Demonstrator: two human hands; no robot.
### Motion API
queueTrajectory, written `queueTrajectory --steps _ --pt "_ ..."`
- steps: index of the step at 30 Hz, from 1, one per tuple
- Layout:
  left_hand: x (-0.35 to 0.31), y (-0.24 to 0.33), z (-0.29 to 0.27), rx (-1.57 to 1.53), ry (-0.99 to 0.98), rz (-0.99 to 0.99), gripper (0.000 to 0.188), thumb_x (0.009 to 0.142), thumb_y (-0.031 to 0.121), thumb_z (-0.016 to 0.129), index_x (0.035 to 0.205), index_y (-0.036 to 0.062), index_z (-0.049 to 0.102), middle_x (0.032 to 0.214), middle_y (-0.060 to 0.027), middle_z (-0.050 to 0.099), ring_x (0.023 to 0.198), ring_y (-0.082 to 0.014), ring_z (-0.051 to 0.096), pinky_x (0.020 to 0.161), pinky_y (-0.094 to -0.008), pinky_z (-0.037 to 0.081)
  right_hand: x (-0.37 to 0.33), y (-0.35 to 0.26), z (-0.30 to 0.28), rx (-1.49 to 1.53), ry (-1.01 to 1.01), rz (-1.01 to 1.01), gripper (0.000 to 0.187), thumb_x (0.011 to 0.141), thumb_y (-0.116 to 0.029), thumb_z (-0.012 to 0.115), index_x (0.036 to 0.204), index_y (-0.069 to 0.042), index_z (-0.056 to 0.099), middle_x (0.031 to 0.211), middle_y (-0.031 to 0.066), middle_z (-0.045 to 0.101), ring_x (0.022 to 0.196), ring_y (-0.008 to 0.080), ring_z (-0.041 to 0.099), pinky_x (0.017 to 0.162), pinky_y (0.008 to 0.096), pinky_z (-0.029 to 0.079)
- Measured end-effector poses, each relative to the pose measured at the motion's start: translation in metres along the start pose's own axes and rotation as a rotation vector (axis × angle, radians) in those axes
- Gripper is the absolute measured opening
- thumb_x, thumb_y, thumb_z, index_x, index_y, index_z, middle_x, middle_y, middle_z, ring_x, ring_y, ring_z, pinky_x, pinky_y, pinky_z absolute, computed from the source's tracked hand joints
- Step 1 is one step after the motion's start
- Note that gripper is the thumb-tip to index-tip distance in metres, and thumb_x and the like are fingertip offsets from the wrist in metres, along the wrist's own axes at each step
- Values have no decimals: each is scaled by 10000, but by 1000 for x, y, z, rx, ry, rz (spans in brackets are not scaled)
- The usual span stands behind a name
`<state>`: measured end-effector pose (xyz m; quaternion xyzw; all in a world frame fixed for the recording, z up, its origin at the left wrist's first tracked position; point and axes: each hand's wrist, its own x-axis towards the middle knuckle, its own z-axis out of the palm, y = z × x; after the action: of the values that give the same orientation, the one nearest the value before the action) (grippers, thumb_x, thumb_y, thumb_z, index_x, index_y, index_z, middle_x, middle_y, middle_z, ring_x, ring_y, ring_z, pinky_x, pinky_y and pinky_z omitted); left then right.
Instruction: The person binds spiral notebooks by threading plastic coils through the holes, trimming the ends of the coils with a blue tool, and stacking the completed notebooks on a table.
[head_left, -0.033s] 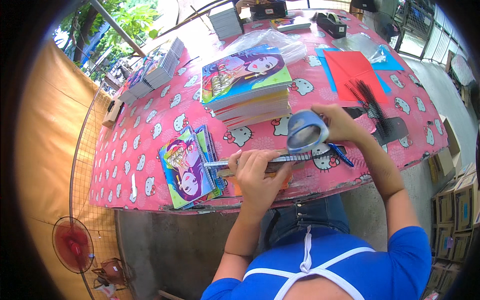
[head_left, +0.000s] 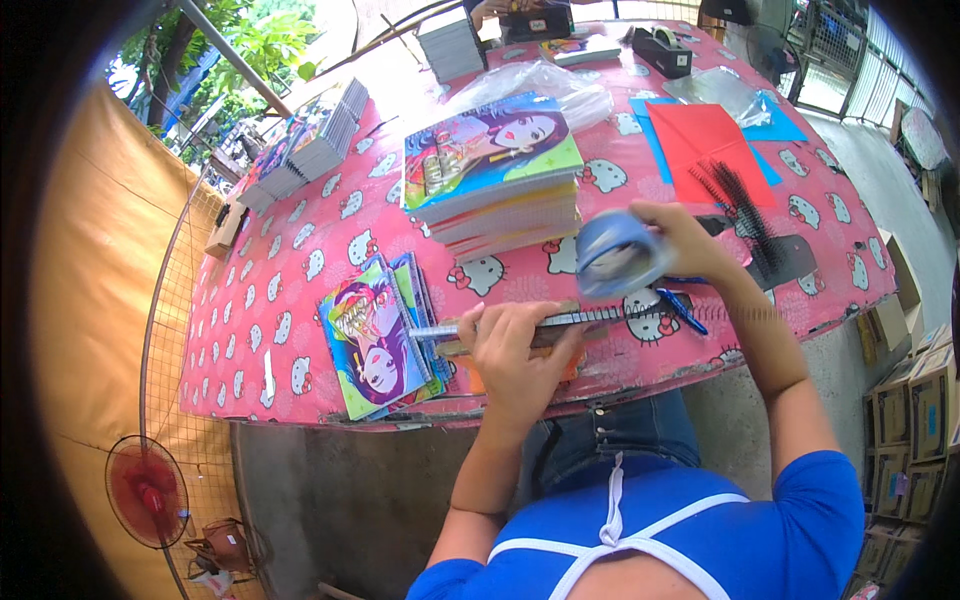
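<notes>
My left hand point(head_left: 512, 352) pinches a notebook point(head_left: 440, 331) held on edge, its spine upward. A black spiral coil point(head_left: 640, 311) runs along that spine and sticks out to the right, passing by my right forearm. Just above the coil, my right hand point(head_left: 685, 243) is wrapped round a blue, hollow, rounded thing point(head_left: 618, 255), blurred by motion; its exact kind is unclear. Beneath the coil lies a blue pen point(head_left: 683, 312). Finished-looking spiral notebooks point(head_left: 368, 345) with a colourful cartoon cover lie left of my left hand. Something orange point(head_left: 540, 368) shows under the held notebook.
A tall stack of notebooks point(head_left: 490, 165) stands ahead. Loose black coils point(head_left: 745, 215) lie at right, beside red sheets point(head_left: 705, 140). More notebook piles point(head_left: 310, 140) stand far left. Farther back are a plastic bag point(head_left: 560, 85) and a tape dispenser point(head_left: 662, 52). A person's hand point(head_left: 488, 10) shows at the far edge.
My right hand and the blue thing have shifted slightly to the right and away from me. The left hand keeps its grip on the notebook, almost unmoved.
</notes>
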<state>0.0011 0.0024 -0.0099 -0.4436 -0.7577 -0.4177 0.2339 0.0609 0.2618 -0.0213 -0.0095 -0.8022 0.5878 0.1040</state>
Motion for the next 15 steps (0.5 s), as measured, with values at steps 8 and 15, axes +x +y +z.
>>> queueTrajectory --steps 8,15 --pt "12 2 -30 232 -67 -155 467 634 276 863 1034 113 685 1116 -45 642 1177 -245 530 1067 -491 218 25 -2 3 -225 -24 -293 415 727 -161 796 1098 -59 641 1028 58 668 945 116 619 843 330 502" --pt "-5 -30 -33 114 74 -114 322 586 210 880 823 90 697 839 -45 657 874 -243 576 822 -381 398 43 -13 28 -243 -58 -413 437 659 -53 789 1069 -22 642 930 107 676 860 154 625 765 326 509"
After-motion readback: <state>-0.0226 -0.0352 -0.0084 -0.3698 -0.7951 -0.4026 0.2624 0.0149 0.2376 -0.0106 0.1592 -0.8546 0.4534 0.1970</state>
